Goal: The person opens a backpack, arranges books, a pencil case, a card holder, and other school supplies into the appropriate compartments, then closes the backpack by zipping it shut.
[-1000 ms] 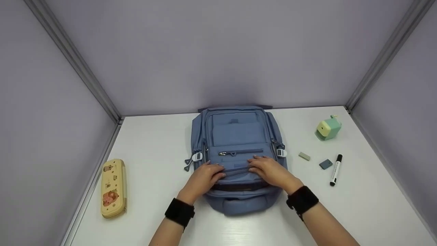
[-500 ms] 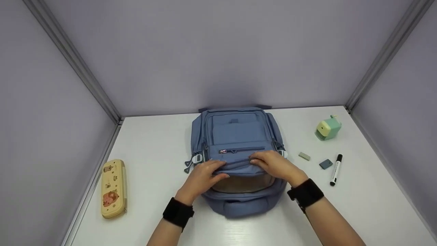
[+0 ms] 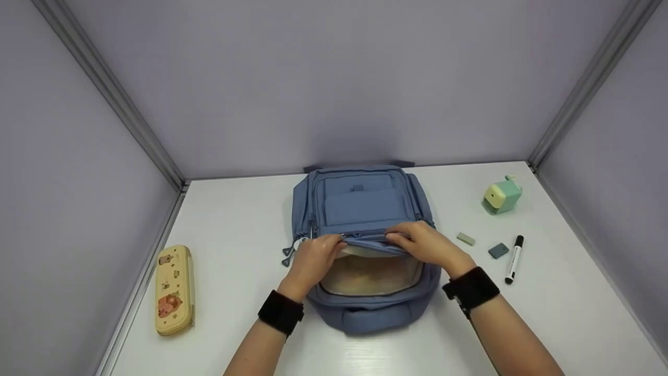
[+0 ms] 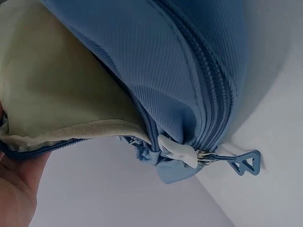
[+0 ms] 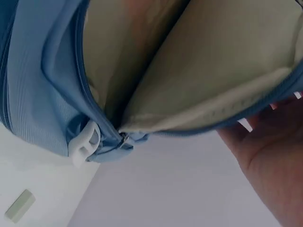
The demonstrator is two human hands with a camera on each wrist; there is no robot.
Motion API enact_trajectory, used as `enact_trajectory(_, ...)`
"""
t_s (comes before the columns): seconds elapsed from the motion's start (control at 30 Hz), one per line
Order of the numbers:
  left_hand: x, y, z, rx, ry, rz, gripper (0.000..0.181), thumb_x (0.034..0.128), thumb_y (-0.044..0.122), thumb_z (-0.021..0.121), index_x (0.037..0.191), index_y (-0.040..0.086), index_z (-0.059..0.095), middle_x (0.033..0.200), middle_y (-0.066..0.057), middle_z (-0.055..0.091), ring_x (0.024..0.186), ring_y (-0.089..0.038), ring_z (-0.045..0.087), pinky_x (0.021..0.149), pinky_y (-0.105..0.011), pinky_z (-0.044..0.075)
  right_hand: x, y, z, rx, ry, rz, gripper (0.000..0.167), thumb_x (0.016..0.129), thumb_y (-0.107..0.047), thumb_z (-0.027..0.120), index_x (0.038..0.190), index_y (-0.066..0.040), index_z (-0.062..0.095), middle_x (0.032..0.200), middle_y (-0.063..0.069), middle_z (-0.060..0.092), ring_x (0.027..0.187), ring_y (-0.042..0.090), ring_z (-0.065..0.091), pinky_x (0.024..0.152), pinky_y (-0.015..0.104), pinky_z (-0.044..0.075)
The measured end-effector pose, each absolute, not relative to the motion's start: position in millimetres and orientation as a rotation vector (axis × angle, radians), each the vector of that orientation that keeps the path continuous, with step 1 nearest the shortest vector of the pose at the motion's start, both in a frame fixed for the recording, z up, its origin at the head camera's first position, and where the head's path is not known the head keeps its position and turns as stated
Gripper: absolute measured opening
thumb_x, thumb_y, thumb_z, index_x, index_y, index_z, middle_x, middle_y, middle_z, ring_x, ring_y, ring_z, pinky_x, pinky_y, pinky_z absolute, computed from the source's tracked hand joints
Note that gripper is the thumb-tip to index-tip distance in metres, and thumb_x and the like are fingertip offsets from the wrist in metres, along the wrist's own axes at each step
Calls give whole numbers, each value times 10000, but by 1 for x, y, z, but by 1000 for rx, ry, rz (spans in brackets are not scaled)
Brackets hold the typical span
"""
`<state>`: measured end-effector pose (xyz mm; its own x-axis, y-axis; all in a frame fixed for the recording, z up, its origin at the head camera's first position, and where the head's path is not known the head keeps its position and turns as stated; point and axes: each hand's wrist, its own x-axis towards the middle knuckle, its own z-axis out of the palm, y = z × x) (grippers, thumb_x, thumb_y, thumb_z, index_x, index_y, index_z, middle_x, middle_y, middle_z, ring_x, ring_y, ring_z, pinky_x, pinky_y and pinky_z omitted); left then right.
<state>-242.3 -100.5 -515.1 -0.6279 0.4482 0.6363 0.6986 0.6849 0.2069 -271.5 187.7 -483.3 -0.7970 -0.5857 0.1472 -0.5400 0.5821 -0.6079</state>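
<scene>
A blue backpack (image 3: 365, 203) lies on the white table, its front compartment gaping and showing a beige lining (image 3: 370, 277). My left hand (image 3: 314, 263) grips the left part of the compartment's folded-back flap; in the left wrist view the hand (image 4: 19, 189) sits behind the zipper edge (image 4: 42, 150). On the right part of the same flap, my right hand (image 3: 430, 246) pinches the edge with thumb and fingers. The right wrist view has that hand (image 5: 274, 156) behind the zippered rim, fingertips partly hidden by the fabric.
A yellow pencil case (image 3: 174, 290) lies at the left. To the right of the backpack are a green sharpener (image 3: 502, 196), a light eraser (image 3: 465, 239), a dark eraser (image 3: 498, 251) and a marker (image 3: 514, 259). Grey panels (image 3: 355, 89) stand around the table (image 3: 235, 209).
Both hands have moved away from me, up the backpack, with the flap's edge. The compartment's mouth has gone from a narrow dark slit to a wide opening showing its lining.
</scene>
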Motion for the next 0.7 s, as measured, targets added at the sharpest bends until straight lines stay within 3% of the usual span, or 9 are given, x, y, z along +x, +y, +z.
enact_trajectory(0.23,-252,-100,-504,-747,-2384,-751,140,977,169,614,939,39,652,836,-82,676,715,-219,678,609,-328,542,-295,224,-484,-689,2962,-1061,402,1059,-277,459,1296,17,595,1353,226,529,1270,407,475,1048,547,344)
enact_trajectory(0.47,-262,-98,-495,-630,-2375,-792,140,982,155,611,939,27,646,866,-98,681,739,-237,679,627,-353,540,-315,264,-499,-299,3088,-857,533,1065,-376,398,1428,10,449,1444,305,374,1299,489,387,1024,618,320)
enact_trajectory(0.7,-272,-96,-486,-563,-2399,-789,169,982,199,615,934,43,658,848,-87,684,751,-247,680,647,-380,536,-324,296,-509,-51,3062,-673,580,1067,-381,365,1486,19,328,1471,372,251,1288,566,332,978,674,330)
